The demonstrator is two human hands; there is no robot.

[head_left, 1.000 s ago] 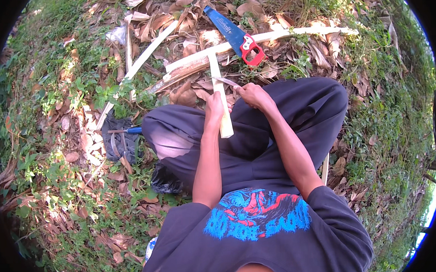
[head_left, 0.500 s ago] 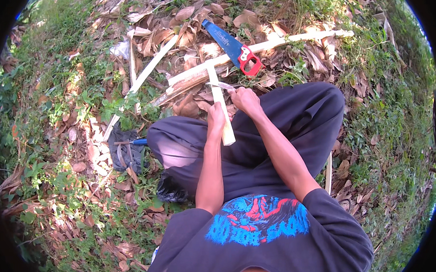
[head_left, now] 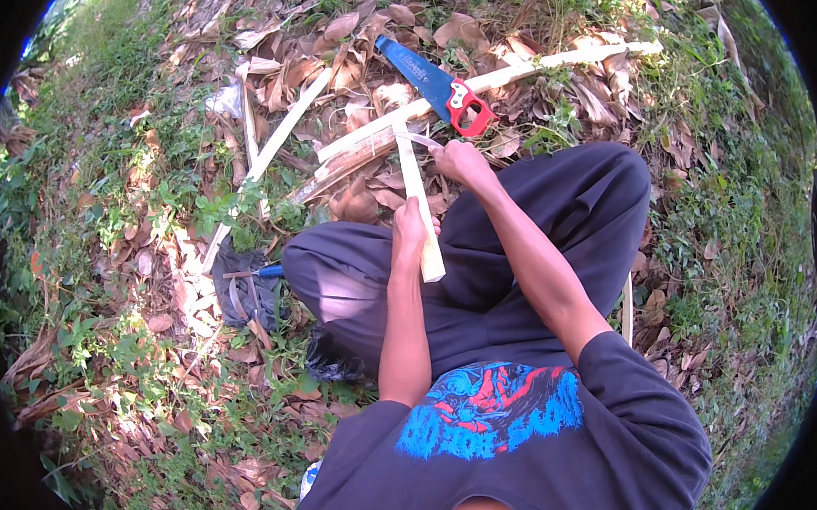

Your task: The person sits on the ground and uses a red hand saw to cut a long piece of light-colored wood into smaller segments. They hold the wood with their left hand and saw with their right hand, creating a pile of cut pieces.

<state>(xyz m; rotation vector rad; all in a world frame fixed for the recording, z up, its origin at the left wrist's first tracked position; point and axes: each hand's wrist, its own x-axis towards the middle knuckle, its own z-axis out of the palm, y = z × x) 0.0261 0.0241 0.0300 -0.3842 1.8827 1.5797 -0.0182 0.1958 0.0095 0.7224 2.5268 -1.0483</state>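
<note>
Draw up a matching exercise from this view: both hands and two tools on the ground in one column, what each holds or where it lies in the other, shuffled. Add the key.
Things:
1. left hand
2. right hand
3. red-handled saw
4. blue-handled tool

Places and states:
A. lies across a long pale pole
B. holds a knife
C. lies over dark plastic, left of the person's legs
D. grips a short pale stick

Pairs: 1-D, 2-B, 3-A, 4-C
</note>
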